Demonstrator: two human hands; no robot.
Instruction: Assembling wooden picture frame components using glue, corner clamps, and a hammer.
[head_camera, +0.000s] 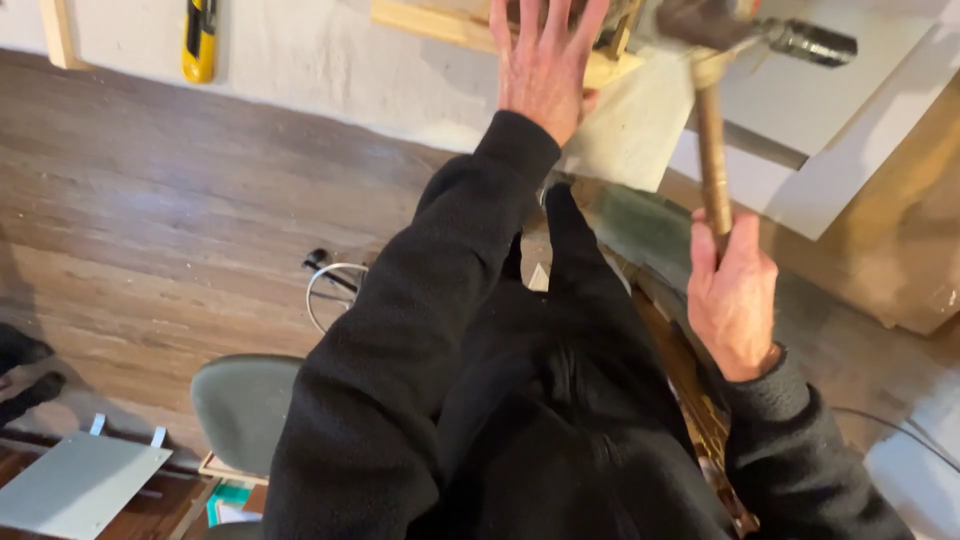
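While the left hand (540, 70) lies flat, fingers spread, on the wood frame (440, 25), gripping nothing, the right hand (735, 295) is wrapped around the hammer (712, 150) handle. Handle axis: near vertical; blurred head just right of the left hand.

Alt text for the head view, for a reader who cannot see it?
Right hand grips a wooden-handled hammer while the left hand presses flat on a pale wooden frame. Black sleeves fill the middle; a yellow utility knife lies at the upper left.
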